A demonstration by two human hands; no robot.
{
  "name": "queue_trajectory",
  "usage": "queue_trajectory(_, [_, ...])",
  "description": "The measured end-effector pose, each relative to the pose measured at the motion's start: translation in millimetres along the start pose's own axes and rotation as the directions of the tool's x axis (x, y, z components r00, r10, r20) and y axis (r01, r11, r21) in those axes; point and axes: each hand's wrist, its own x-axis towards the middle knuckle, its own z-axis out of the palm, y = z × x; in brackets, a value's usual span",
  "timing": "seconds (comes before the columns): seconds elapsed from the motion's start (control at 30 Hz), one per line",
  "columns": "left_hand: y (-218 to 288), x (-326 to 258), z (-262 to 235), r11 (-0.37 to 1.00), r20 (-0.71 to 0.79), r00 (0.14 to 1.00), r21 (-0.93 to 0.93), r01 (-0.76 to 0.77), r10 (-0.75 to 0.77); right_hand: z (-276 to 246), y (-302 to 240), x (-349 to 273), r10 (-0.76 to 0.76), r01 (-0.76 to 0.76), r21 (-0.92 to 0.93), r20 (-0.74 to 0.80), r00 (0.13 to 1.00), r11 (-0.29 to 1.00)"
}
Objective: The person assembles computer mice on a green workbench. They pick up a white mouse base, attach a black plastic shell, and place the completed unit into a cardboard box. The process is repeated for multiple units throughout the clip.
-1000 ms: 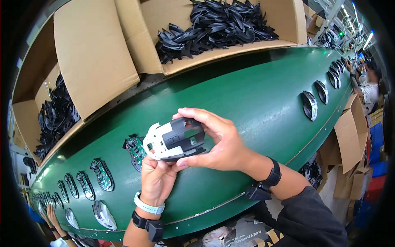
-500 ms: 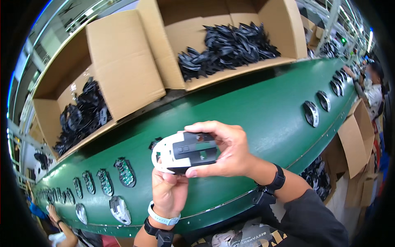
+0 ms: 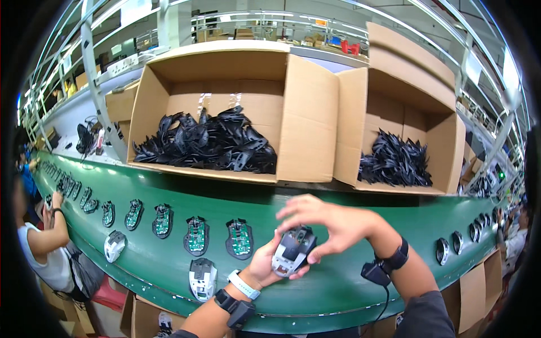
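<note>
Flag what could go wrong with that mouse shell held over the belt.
The mouse shell is pinched between left hand and right hand above the green belt; a slip could drop it. Open circuit-board bases lie just beside, so a fall might hit exposed boards.

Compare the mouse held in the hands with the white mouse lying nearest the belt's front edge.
The held mouse is lifted off the belt, gripped by the left hand and right hand; the belt mouse lies flat, untouched. The held mouse shows a dark centre panel; the belt mouse looks mostly white. Both are white-shelled computer mice.
</note>
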Motion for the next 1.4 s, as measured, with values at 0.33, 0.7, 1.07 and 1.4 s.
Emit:
queue_trajectory(0.33, [-6.5, 12.5, -26.1, 0.728, -0.384, 0.641, 0.527, -0.438, 0.664, 25.5, 178.3, 193.0, 0.113, -0.314, -0.64, -0.335, 0.935, 0.702])
queue_trajectory(0.7, [-12.3, 4.9, -42.0, 0.559, -0.355, 0.482, 0.733, -0.388, 0.801, 4.0, 91.3, 164.0, 0.247, -0.292, 0.011, -0.567, 0.786, 0.956])
queue_trajectory(1.07, [-5.2, 3.7, -6.7, 0.573, -0.15, 0.658, 0.654, -0.493, 0.738, 129.4, -10.0, -3.2, 0.695, 0.105, 0.808, -0.558, 0.452, 0.58])
queue_trajectory(1.4, [-8.9, 3.5, -3.1, 0.558, -0.209, 0.657, 0.737, -0.381, 0.725, 142.4, 2.0, -13.7, 0.819, 0.067, 0.891, -0.441, 0.367, 0.45])
